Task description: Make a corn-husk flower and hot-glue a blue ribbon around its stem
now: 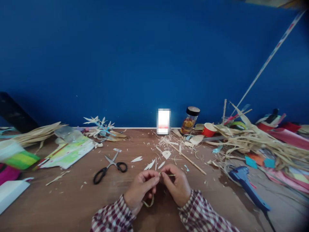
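Close to the table's near side, my left hand and my right hand meet, both with fingers pinched. A thin pale-green strip of dried leaf runs between them; one end loops below my left hand, and a short piece shows by my right fingers. Just beyond my fingertips lie small cut white leaf-shaped pieces. Black-handled scissors rest with blades apart, left of my left hand. A thin stick lies beyond my right hand.
At right are a blue hot glue gun, a heap of dried husk strips and a red paper cup. A black-lidded glass jar stands near the blue wall. Painted paper and a white leaf spray lie at left.
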The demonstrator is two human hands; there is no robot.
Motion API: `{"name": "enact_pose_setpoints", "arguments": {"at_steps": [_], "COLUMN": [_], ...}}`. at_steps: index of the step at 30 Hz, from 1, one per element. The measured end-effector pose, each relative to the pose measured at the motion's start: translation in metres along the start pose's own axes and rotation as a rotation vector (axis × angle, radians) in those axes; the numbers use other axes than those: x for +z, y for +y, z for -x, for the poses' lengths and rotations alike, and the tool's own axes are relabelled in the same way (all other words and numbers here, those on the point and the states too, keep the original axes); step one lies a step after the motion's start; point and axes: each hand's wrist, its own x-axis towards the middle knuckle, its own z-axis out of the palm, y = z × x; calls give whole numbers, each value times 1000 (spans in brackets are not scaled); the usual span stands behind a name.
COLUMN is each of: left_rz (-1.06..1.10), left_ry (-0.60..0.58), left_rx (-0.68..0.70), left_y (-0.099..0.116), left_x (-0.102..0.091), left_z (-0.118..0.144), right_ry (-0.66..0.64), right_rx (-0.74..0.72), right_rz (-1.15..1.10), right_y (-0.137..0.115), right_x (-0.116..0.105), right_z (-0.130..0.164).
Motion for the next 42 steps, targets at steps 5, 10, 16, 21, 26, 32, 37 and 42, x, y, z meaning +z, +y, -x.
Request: {"name": "enact_pose_setpoints", "arguments": {"at_steps": [5,10,16,21,26,32,37,42], "left_rz": [-18,-113,-258,-297,-258,-139,-66,-56], "left_ry": [-60,43,97,76,27,-106,-126,-91], "left_rx": [-74,58,64,26,-9,-39,-115,-151], "left_y": [3,4,1,-2,2,10,12,12], "left_x": [-1,1,0,-2,1,-1,-4,-6], "left_z": [1,0,-2,-2,1,3,3,3], "right_ry": [29,44,44,35,29,-24,-15,-4], "right_rx": [10,-53,-84,-70,-81,-84,-109,-128], "right_rz": [7,35,50,55,31,12,21,14], "right_y": [2,1,1,1,1,-1,0,-1], "right_x": [-2,-4,-5,-6,-5,-6,-7,-7], "right_z": [-2,-2,-2,-3,-2,-1,-2,-3]}}
